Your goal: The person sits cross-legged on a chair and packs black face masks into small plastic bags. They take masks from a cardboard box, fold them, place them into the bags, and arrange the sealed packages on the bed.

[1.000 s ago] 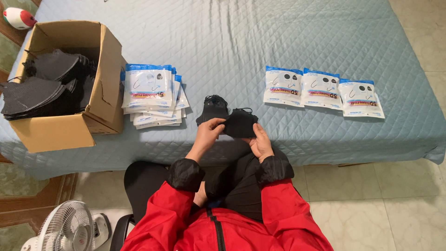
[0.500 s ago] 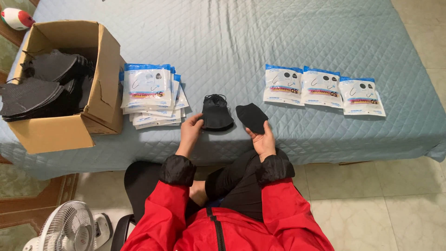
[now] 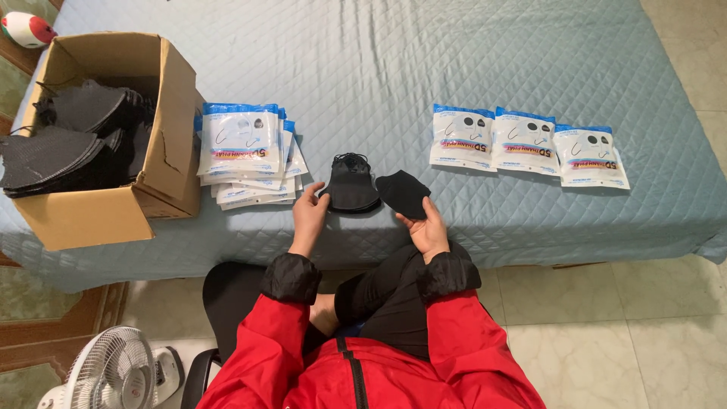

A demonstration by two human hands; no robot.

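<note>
Head view, near to far. Our right hand [image 3: 425, 227] grasps one black folded face mask [image 3: 404, 193] by its near edge, thumb on top, and holds it just over the front of the quilted blue-grey bedspread [image 3: 469, 68]. Our left hand [image 3: 309, 214] is open, its fingertips touching the small stack of black masks [image 3: 350, 184] that lies flat on the spread, ear loops bunched at the far end.

Risks, as we judge them: the pinch is at one edge only, so the held mask could slip or unfold; a nudge from the left fingers could skew the stack; loose loops could snag.

Just left of the stack lies a fanned pile of printed packets [image 3: 246, 155]; three more packets [image 3: 526, 142] sit in a row to the right. At far left, an open cardboard box [image 3: 151, 144] holds more black masks.
</note>
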